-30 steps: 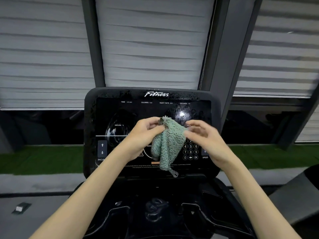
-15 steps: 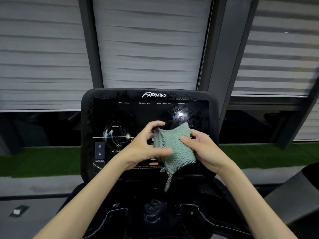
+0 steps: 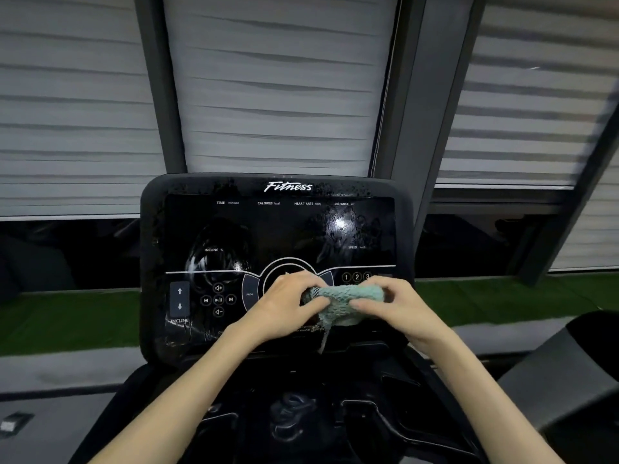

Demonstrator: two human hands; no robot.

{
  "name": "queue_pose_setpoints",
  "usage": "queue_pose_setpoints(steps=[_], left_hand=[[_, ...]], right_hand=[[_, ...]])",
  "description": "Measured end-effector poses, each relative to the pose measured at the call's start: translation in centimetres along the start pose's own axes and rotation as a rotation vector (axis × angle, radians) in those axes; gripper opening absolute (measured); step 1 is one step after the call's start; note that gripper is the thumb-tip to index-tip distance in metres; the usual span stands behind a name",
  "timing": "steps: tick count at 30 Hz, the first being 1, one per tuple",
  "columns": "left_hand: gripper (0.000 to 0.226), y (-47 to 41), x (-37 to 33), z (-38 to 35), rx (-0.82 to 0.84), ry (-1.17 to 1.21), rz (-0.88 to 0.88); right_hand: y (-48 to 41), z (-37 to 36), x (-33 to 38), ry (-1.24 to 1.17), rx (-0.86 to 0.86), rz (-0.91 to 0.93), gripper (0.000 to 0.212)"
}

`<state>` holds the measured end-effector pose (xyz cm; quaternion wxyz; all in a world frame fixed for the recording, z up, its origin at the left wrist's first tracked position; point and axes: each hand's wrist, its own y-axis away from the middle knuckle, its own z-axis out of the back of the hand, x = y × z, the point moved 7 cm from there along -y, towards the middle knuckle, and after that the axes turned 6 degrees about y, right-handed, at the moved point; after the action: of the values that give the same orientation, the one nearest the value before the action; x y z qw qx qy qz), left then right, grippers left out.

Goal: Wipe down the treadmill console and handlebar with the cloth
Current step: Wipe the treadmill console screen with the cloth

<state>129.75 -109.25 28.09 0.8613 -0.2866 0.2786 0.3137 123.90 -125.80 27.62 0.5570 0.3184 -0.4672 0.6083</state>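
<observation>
Closest to the camera, two bare forearms reach up from the lower edge toward the console (image 3: 268, 229). Beneath them, directly below the console, sits a dark moulded tray (image 3: 294, 416) with recesses; it is too dim to make out details.

In front of the lower middle of the console, both hands meet on the cloth (image 3: 341, 304). The left hand (image 3: 284, 304) has its fingers curled over the cloth's left end and its thumb tucked beneath, gripping it. The right hand (image 3: 395, 306) pinches the right end between thumb and curled fingers. The cloth is pale green with a netted weave, bunched into a short roll stretched between the two hands, and a thin tail of it hangs down toward the console's bottom edge. Whether the roll touches the panel cannot be told.

The console is a glossy black panel, tilted back, with the word "Fitness" at its top centre. A row of labels reads TIME, CALORIES, HEART RATE, DISTANCE. At its left are INCLINE arrow keys (image 3: 180, 299) and media buttons; number keys 1, 2, 3 show just above the right hand. Wet smears and droplets catch the light at its upper right and middle left.

To the console's right stands part of another dark machine (image 3: 569, 363). Behind the console runs a strip of green turf (image 3: 67, 319), and above that pale slatted blinds (image 3: 278, 95) hang between dark window posts (image 3: 412, 95).
</observation>
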Motion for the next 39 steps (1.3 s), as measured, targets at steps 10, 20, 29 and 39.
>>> queue_pose_setpoints(steps=[10, 20, 29, 39], left_hand=[[0.017, -1.4, 0.0, -0.5, -0.225, 0.234, -0.017], [0.061, -5.1, 4.6, 1.9, -0.429, -0.676, -0.086], [0.062, -7.5, 7.6, 0.8, -0.451, -0.846, 0.012], [0.063, -7.7, 7.6, 0.7, -0.51, -0.861, -0.025]], right_hand=[[0.7, -5.5, -2.9, -1.001, -0.062, -0.266, 0.039], [-1.3, 5.3, -7.4, -0.245, -0.438, -0.397, 0.038], [-10.3, 14.2, 4.0, 0.69, -0.682, 0.291, 0.019], [-13.7, 12.2, 1.2, 1.008, -0.561, 0.714, 0.042]])
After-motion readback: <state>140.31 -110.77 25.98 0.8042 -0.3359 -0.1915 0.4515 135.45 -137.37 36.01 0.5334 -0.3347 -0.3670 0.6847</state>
